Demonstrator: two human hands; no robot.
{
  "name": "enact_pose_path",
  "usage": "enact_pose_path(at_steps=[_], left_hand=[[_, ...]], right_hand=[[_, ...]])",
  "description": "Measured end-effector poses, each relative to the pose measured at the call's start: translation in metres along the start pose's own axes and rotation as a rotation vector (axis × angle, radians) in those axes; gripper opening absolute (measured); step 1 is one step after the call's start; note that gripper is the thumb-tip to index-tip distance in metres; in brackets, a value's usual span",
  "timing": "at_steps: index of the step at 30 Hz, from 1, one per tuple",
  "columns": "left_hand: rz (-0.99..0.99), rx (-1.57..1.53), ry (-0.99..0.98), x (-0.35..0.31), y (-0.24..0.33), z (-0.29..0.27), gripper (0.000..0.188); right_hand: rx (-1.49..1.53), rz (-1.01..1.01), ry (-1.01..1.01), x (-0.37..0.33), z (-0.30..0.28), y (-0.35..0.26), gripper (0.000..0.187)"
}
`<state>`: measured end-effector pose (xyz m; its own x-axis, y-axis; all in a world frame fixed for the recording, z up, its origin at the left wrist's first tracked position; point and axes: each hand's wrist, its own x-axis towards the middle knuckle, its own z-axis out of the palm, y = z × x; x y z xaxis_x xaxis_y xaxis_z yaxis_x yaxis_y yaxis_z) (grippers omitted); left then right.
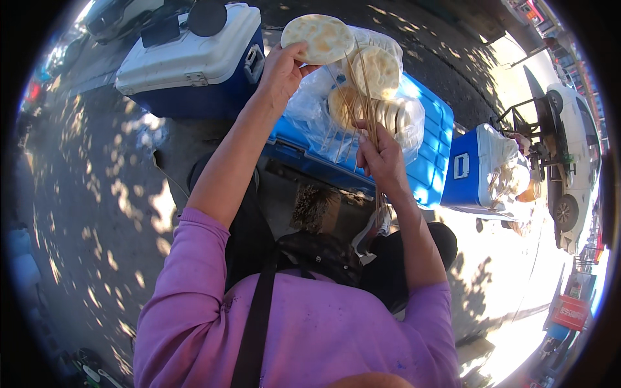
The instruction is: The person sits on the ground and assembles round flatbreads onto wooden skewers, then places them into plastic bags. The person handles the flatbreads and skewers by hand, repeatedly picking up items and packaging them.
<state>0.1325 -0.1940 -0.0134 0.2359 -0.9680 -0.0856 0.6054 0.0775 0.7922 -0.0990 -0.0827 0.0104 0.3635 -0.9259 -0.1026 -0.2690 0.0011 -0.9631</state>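
Observation:
Between the thumb and fingers of my left hand [282, 72] is a round, pale flatbread [318, 37], held by its near left edge. A loose bundle of thin wooden skewers [367, 87] is in my closed right hand [387, 158]; their upper ends fan out and their lower ends hang below the fist. Just beyond my right hand, a clear plastic bag [304, 107] holds several more flatbreads [378, 72], some leaning and some stacked on edge. The bag lies on the blue lid [432, 123] of a large box. Skewers partly cover the breads behind them.
A blue cooler with a white lid [194, 52] stands at the far left, dark round item on top. Another blue cooler [469, 165] sits at right with bagged items. Below the box, a carton of skewers [315, 208] stands near my knees. A white vehicle [576, 161] is farther right.

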Motion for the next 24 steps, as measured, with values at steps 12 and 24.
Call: enact_pose_path(at_steps=[12, 24], left_hand=[[0.059, -0.012, -0.012, -0.02, -0.007, 0.018, 0.043], [-0.037, -0.042, -0.121, -0.025, -0.011, 0.021, 0.04]], right_hand=[[-0.03, -0.062, 0.057, 0.005, 0.006, 0.009, 0.027], [-0.068, -0.104, 0.081, 0.022, 0.001, 0.012, 0.026]])
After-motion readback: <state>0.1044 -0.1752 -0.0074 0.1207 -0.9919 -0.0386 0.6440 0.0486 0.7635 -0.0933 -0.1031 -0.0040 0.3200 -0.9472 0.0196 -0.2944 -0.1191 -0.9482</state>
